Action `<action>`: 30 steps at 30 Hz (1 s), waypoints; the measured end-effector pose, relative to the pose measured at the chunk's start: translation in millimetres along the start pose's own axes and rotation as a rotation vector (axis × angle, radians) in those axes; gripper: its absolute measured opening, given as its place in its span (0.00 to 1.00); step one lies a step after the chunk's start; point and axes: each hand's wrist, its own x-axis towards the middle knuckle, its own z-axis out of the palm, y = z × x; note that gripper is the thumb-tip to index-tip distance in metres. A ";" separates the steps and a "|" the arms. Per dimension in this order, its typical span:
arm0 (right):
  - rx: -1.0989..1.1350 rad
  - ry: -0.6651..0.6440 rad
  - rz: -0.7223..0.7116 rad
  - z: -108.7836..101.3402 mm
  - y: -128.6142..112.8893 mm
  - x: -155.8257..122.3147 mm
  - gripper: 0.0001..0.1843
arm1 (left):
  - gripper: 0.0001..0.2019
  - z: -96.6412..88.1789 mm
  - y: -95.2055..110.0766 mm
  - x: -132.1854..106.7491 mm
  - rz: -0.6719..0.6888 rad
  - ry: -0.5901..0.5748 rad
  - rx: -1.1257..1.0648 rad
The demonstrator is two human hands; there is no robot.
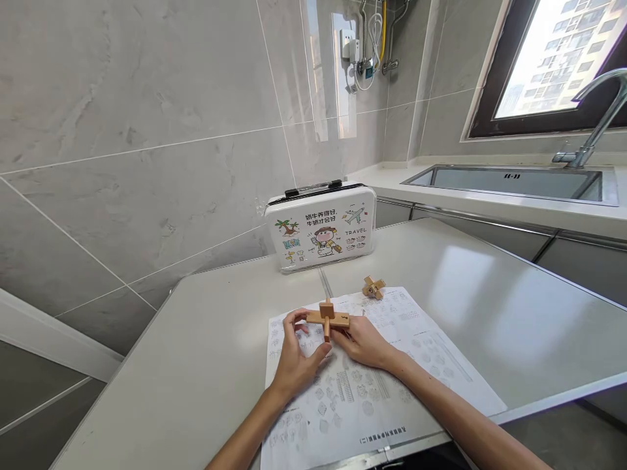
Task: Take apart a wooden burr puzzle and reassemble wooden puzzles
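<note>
A wooden interlocking puzzle (327,316) of crossed light-brown bars is held up between my two hands, over a printed sheet. My left hand (296,362) grips its left end with curled fingers, the thumb reaching toward the lower bar. From the right, my right hand (363,341) holds the puzzle's lower right side; some of its fingers are hidden behind the wood. Beneath both hands lies the instruction sheet (353,411), covered in small line drawings of puzzle shapes. A second, smaller wooden puzzle (373,288) rests at the sheet's far edge, beyond my right hand.
A white carry case (321,228) with cartoon prints stands at the back of the white table (210,365), close to the tiled wall (147,98). On the right are a counter with a sink (514,186), a faucet (595,124) and a window (548,59).
</note>
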 end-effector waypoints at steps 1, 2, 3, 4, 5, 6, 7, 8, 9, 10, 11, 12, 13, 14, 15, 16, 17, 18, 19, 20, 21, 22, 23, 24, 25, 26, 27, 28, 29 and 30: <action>0.001 -0.025 -0.014 0.1 -1.6 -0.5 0.12 | 0.37 -0.3 -0.6 0.6 0.003 -0.015 -0.061; 0.000 -0.046 -0.030 0.1 -3.1 -0.9 0.11 | 0.41 -0.9 -0.6 1.2 0.001 -0.052 -0.115; -0.001 -0.061 -0.044 0.1 -4.4 -1.2 0.11 | 0.44 -1.7 0.2 1.7 -0.009 -0.100 -0.160; 0.001 -0.075 -0.052 0.1 -5.5 -1.3 0.10 | 0.45 -2.7 1.6 2.2 -0.027 -0.152 -0.191; 0.008 -0.089 -0.052 -0.2 -6.4 -1.4 0.10 | 0.44 -3.7 3.7 2.6 -0.051 -0.197 -0.210; 0.020 -0.104 -0.044 -0.6 -7.2 -1.3 0.10 | 0.43 -4.7 6.0 2.9 -0.074 -0.232 -0.216; 0.039 -0.120 -0.032 -1.3 -7.9 -1.2 0.10 | 0.41 -5.5 8.5 3.3 -0.091 -0.245 -0.216; 0.066 -0.131 -0.016 -2.2 -8.5 -1.1 0.09 | 0.40 -5.9 10.7 3.6 -0.100 -0.237 -0.209; 0.104 -0.134 0.004 -3.3 -8.9 -0.8 0.08 | 0.40 -6.1 12.6 3.9 -0.107 -0.216 -0.199; 0.156 -0.127 0.028 -4.6 -9.0 -0.5 0.06 | 0.40 -6.0 13.9 4.2 -0.115 -0.189 -0.186; 0.222 -0.111 0.056 -6.0 -8.7 -0.1 0.07 | 0.40 -5.6 14.8 4.4 -0.126 -0.158 -0.171; 0.303 -0.094 0.088 -7.3 -8.0 0.3 0.10 | 0.40 -5.1 15.2 4.6 -0.136 -0.126 -0.153; 0.392 -0.077 0.125 -8.5 -6.8 0.9 0.12 | 0.40 -4.4 15.3 4.7 -0.147 -0.099 -0.132; 0.478 -0.062 0.161 -9.5 -5.2 1.6 0.14 | 0.40 -3.8 15.3 4.9 -0.155 -0.079 -0.110; 0.551 -0.051 0.194 -10.1 -3.2 2.4 0.15 | 0.40 -3.1 15.2 5.0 -0.161 -0.068 -0.088; 0.602 -0.038 0.219 -10.3 -1.0 3.4 0.16 | 0.40 -2.5 15.1 5.0 -0.165 -0.064 -0.068; 0.632 -0.026 0.236 -10.1 1.2 4.3 0.18 | 0.41 -1.8 15.0 5.0 -0.166 -0.066 -0.050; 0.644 -0.015 0.248 -9.5 3.4 5.2 0.20 | 0.42 -1.2 14.8 4.9 -0.166 -0.072 -0.035; 0.647 -0.006 0.255 -8.6 5.4 5.9 0.21 | 0.43 -0.6 14.5 4.9 -0.163 -0.077 -0.023; 0.647 -0.001 0.260 -7.4 7.2 6.5 0.23 | 0.43 0.0 14.0 4.8 -0.158 -0.081 -0.010; 0.644 0.002 0.267 -6.2 8.6 6.8 0.24 | 0.44 0.5 13.3 4.7 -0.152 -0.083 0.005; 0.640 0.005 0.276 -5.0 9.8 6.9 0.24 | 0.44 0.9 12.3 4.6 -0.146 -0.085 0.021; 0.635 0.006 0.288 -3.9 10.6 6.9 0.25 | 0.44 1.3 11.2 4.6 -0.141 -0.088 0.038; 0.630 0.005 0.303 -3.0 11.1 6.8 0.25 | 0.44 1.5 10.0 4.6 -0.140 -0.094 0.054; 0.627 -0.002 0.320 -2.5 11.4 6.6 0.26 | 0.44 1.7 8.7 4.6 -0.141 -0.101 0.068; 0.629 -0.012 0.339 -2.3 11.5 6.5 0.26 | 0.43 1.8 7.5 4.7 -0.145 -0.108 0.079; 0.638 -0.025 0.356 -2.4 11.5 6.5 0.26 | 0.43 1.8 6.4 4.8 -0.149 -0.116 0.087; 0.651 -0.039 0.368 -2.8 11.4 6.7 0.26 | 0.43 1.8 5.6 4.9 -0.154 -0.121 0.092; 0.665 -0.052 0.374 -3.5 11.3 7.0 0.27 | 0.43 1.8 5.0 5.1 -0.158 -0.126 0.095; 0.677 -0.061 0.375 -4.3 11.2 7.5 0.27 | 0.42 1.7 4.5 5.3 -0.161 -0.130 0.096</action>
